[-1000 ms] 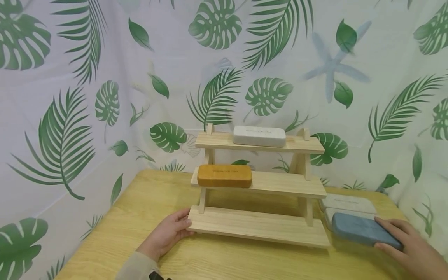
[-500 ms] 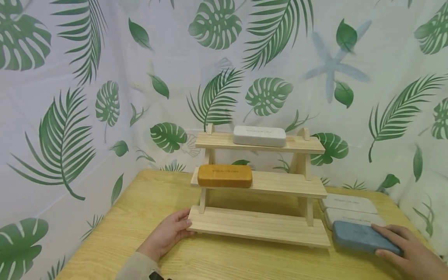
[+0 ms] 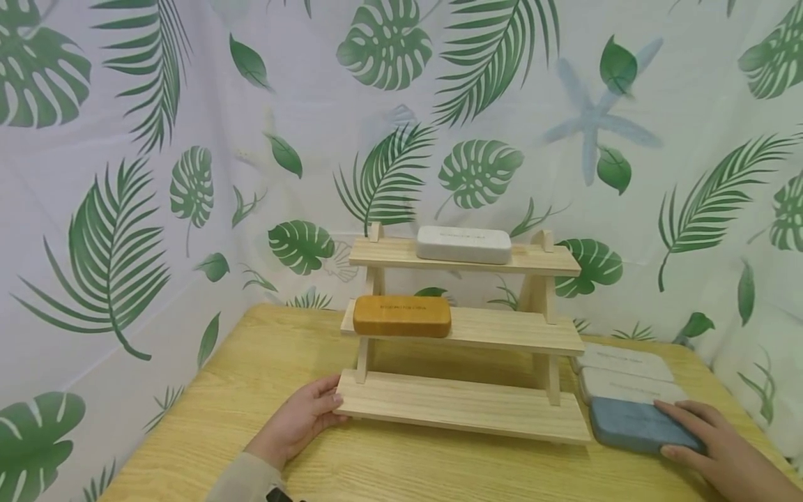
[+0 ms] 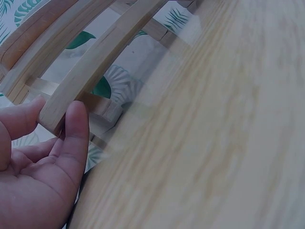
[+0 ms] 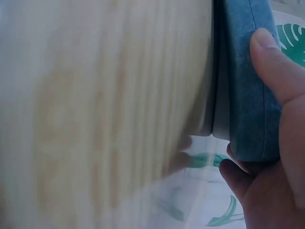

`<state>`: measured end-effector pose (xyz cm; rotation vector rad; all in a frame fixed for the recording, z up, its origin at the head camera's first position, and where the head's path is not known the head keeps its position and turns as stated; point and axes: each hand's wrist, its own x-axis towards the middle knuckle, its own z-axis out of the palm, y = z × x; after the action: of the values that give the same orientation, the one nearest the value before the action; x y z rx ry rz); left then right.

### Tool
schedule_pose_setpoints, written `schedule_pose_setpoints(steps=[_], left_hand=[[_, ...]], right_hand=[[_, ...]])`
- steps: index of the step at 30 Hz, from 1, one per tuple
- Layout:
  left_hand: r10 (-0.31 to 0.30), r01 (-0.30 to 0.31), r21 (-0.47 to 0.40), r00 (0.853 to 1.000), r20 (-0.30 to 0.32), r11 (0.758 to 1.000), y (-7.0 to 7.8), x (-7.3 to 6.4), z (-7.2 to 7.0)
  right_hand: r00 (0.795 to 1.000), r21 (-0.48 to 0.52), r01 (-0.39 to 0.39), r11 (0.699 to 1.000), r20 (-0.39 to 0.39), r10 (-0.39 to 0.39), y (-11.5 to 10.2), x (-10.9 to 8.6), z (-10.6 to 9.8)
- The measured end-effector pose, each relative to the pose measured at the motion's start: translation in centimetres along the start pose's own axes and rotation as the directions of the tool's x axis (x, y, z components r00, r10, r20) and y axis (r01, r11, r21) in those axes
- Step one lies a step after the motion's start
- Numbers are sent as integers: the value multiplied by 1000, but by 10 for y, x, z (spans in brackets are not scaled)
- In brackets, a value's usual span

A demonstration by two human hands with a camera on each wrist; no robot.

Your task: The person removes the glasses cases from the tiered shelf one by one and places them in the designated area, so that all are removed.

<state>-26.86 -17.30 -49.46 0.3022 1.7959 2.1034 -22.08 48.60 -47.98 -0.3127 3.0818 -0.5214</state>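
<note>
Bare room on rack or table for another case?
Free: bottom shelf, right of the left hand pinching its end; middle shelf, right of the orange case; table in front of the rack. Top shelf: short gaps beside the white case. Crowded: right of the rack, where the right hand holds the blue case beside two pale cases.

The wood-grained table (image 3: 251, 362) bears a 3-tier stand (image 3: 464, 406) mid-frame, 1 white case (image 3: 464, 245) on top, 1 orange case (image 3: 402, 318) midway; lower right, 2 pale cases (image 3: 624, 362), 1 blue case (image 3: 636, 427) alongside.
</note>
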Motion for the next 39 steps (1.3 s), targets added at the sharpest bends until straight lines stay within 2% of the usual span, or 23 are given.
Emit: schedule_pose_setpoints(steps=[9, 26, 39], left_hand=[[5, -5, 4, 1000, 9, 1000, -3, 2, -1], [3, -3, 4, 1000, 7, 1000, -2, 2, -3], [5, -5, 9, 1000, 1, 1000, -2, 2, -1]], right_hand=[[999, -31, -46, 998, 4, 46, 4, 9, -3], [999, -11, -26, 1000, -24, 25, 8, 15, -3], [1000, 20, -26, 999, -2, 26, 5, 20, -1]])
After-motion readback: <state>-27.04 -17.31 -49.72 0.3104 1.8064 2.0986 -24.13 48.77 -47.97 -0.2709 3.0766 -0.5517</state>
